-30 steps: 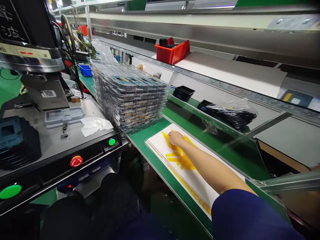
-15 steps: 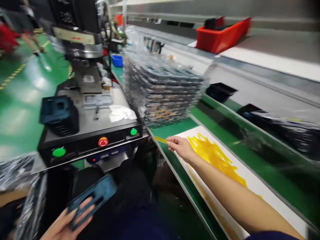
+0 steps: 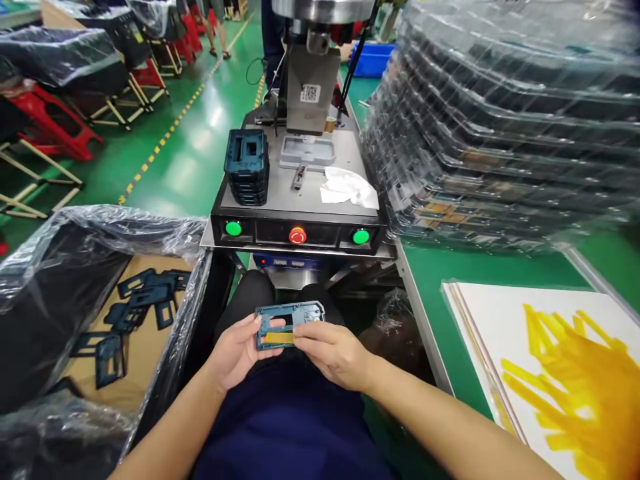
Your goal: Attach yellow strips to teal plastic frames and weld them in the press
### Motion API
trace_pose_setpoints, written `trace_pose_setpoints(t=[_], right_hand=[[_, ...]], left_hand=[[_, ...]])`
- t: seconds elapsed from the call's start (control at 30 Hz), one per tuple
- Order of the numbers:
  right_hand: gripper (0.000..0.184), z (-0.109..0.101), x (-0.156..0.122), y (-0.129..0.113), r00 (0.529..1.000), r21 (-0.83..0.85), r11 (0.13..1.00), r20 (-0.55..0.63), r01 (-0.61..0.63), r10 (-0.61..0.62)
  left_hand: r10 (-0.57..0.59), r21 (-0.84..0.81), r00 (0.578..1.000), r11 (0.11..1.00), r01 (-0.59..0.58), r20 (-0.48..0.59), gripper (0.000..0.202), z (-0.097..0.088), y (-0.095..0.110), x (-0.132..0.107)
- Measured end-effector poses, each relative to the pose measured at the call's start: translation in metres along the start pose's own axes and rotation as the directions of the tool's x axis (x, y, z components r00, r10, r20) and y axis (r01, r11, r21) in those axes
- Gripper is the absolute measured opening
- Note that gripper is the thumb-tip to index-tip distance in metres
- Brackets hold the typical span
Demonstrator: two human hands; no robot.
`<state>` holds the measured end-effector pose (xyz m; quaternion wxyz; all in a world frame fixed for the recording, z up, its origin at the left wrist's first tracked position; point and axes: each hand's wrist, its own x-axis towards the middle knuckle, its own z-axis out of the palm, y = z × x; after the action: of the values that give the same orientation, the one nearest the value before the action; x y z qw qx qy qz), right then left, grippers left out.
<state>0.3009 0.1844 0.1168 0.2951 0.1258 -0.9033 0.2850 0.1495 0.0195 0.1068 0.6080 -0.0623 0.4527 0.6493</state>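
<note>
Blue frame (image 3: 300, 311) held above legs (image 3: 253, 291), long axis left-right, right end tipped slightly away. Left hand (image 3: 236, 353) grips its left end. Right hand (image 3: 340, 351) pinches yellow strip's (image 3: 278, 338) right end over frame's near side, strip roughly parallel.

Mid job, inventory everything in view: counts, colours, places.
Panel: one, teal, lower centre
Strip: one, yellow, at panel
Loose strips: many, yellow, right
Sheet stack: one, white, beneath them
Bench: one, green, right
Tray stack: one, clear, on bench
Machine: one, black/grey, centre
Buttons: two green, one red, machine front
Panel stack: one, teal, on machine
Shallow tray: one, grey, on machine
Crumpled sheet: one, white, on machine
Lined box: one, black, left
Loose panels: several, teal, in box
Bin: one, blue, upper centre
Stools: several, red, left
People: some, partial, background
Left grip: one, bare, on panel
Right grip: one, bare, on strip
</note>
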Motion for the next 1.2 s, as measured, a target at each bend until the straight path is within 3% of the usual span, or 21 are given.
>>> trace_pose_setpoints(t=[0.4, 0.6, 0.73, 1.0, 1.1, 1.2], right_hand=[[0.022, -0.006, -0.003, 0.002, 0.991, -0.057, 0.990, 0.042, 0.126, -0.124], [0.023, 0.000, -0.008, 0.005, 0.995, -0.090, 0.994, 0.090, 0.058, -0.049], [0.024, 0.001, -0.008, 0.005, 0.988, -0.083, 0.996, 0.150, 0.042, -0.029], [0.017, -0.003, -0.002, 0.009, 0.987, -0.032, 0.998, 0.154, 0.055, -0.050], [0.023, -0.010, -0.002, 0.012, 0.996, -0.031, 0.999, 0.090, -0.024, 0.027], [0.042, -0.018, -0.002, 0.014, 0.984, -0.040, 0.985, 0.049, -0.170, 0.172]], left_hand=[[-0.035, 0.053, 0.999, 0.998, 0.034, 0.023, 0.027, 0.016, -0.004, 0.004], [-0.026, 0.087, 0.999, 0.996, 0.022, 0.037, 0.028, 0.016, -0.004, 0.002], [-0.005, 0.209, 0.996, 0.978, -0.013, 0.089, 0.031, 0.014, -0.007, 0.000], [0.032, 0.305, 0.998, 0.951, -0.044, 0.045, 0.038, 0.016, -0.014, 0.003], [0.063, 0.299, 0.998, 0.952, -0.068, 0.026, 0.041, 0.015, -0.013, 0.002], [0.074, 0.292, 0.997, 0.954, -0.069, -0.005, 0.045, 0.013, -0.010, 0.000]])
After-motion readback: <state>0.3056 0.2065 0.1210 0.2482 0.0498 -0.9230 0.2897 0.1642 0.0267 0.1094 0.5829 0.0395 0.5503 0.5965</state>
